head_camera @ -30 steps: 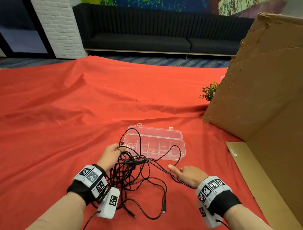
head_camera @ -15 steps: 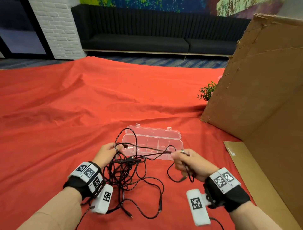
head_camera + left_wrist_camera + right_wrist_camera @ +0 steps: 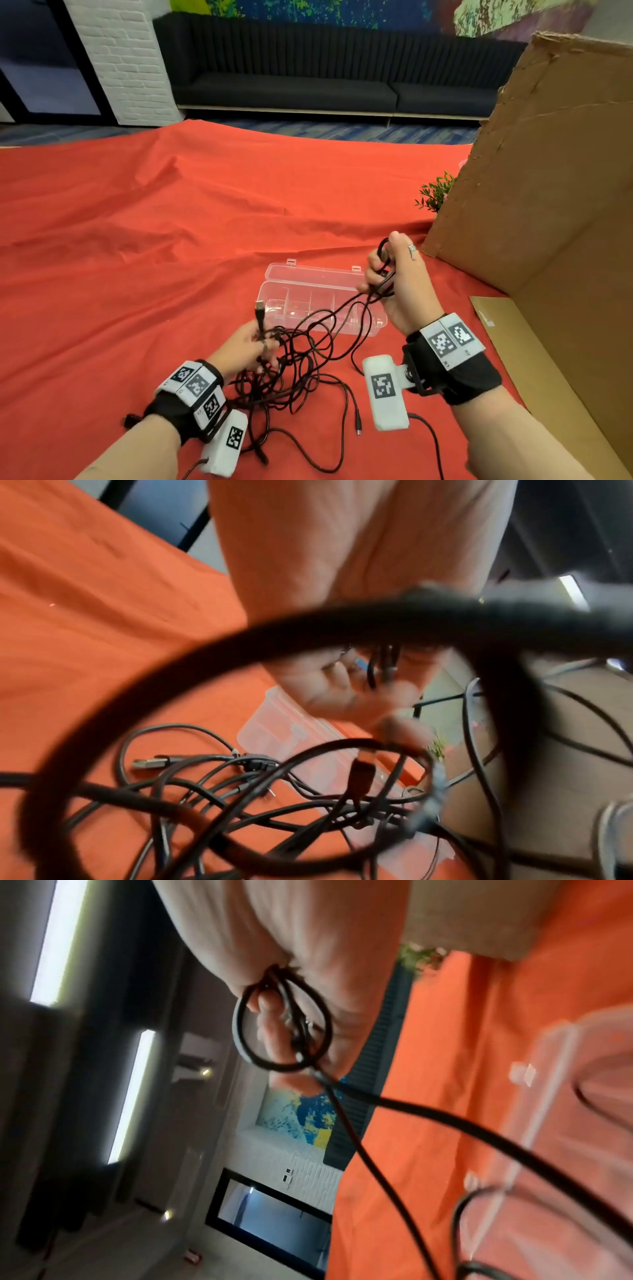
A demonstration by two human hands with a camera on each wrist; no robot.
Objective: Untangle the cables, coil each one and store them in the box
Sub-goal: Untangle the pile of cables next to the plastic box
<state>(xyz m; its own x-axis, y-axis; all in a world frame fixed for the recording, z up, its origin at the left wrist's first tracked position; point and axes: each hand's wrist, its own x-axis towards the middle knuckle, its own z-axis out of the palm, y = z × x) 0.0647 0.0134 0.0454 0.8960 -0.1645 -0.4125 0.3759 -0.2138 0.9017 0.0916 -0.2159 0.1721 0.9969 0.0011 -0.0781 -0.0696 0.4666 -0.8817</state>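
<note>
A tangle of black cables (image 3: 294,373) lies on the red cloth in front of a clear plastic box (image 3: 318,301) with its lid open. My left hand (image 3: 250,346) grips several strands at the tangle's left side, with a USB plug (image 3: 260,308) sticking up above the fingers. My right hand (image 3: 387,270) is raised above the box's right end and holds a small loop of cable (image 3: 284,1031) in its curled fingers. Strands run taut from that hand down to the tangle. The left wrist view shows the cables (image 3: 240,785) and the box (image 3: 284,729) through a blurred loop.
A large cardboard sheet (image 3: 534,205) stands at the right, with a flat cardboard piece (image 3: 548,377) on the cloth beside it. A small green plant (image 3: 435,192) sits behind the cardboard's edge. The red cloth (image 3: 137,257) spreads wide to the left. A dark sofa lines the far wall.
My right hand took hold of a cable on the cloth and rose up and to the right, pulling strands taut. The left hand shifted slightly, still gripping the tangle.
</note>
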